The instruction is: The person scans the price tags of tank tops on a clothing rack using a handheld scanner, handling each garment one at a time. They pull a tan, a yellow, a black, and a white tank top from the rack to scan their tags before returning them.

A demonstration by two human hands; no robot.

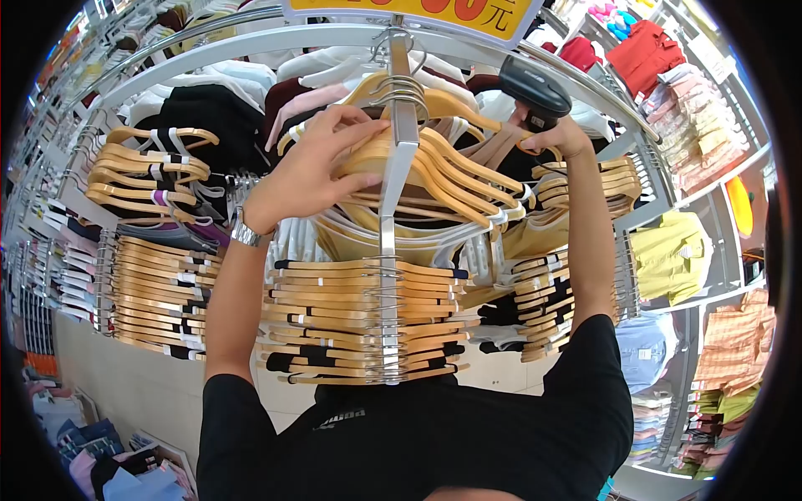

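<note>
My left hand (322, 159), with a metal watch on the wrist, is curled round the left side of the front wooden hangers (468, 179). Its thumb and forefinger lie on either side of the wood. These hangers hang by metal hooks from a chrome rack arm (403, 125) and carry light garments. Over on the right, my right hand (558, 138) grips a black barcode scanner (536, 90), close to the right end of a hanger at the back. The scanner's handle is mostly hidden by the fingers.
Lower on the arm hangs a row of wooden hangers (334, 321), close to my chest. More hangers (159, 280) fill racks on both sides. A yellow price sign (468, 17) stands above. Shirts (668, 255) hang on the right wall; folded clothes (125, 472) lie lower left.
</note>
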